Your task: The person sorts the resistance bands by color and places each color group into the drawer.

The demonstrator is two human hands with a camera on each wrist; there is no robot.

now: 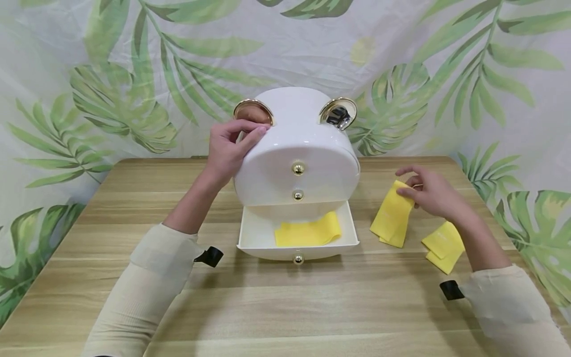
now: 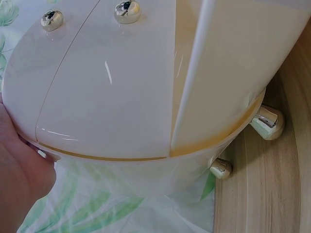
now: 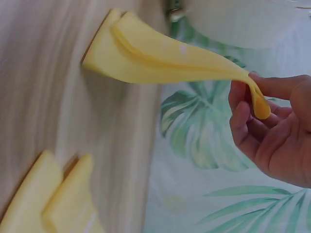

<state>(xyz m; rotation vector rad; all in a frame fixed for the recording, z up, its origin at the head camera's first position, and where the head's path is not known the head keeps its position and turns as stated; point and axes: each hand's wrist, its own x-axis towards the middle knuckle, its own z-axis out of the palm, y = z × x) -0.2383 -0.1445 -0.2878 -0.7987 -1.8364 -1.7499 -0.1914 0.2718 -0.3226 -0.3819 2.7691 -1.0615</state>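
A white drawer cabinet point(image 1: 276, 173) with round gold knobs and gold-rimmed ears stands on the table, its bottom drawer point(image 1: 258, 223) pulled out. My left hand point(image 1: 227, 148) holds the cabinet's upper left edge, thumb and fingers beside the left ear; the left wrist view shows only part of that hand. Inside the drawer lies a yellow resistance band point(image 1: 308, 232). To the right of it my right hand point(image 1: 430, 191) pinches the top end of another folded yellow resistance band point(image 1: 392, 214), whose lower end hangs down at the tabletop. A third folded band point(image 1: 445, 246) lies under my right forearm.
The wooden table point(image 1: 312, 307) ends at a back edge close behind the cabinet. Behind it hangs a leaf-print cloth point(image 1: 178, 59). Short gold feet point(image 2: 221, 168) show under the cabinet in the left wrist view.
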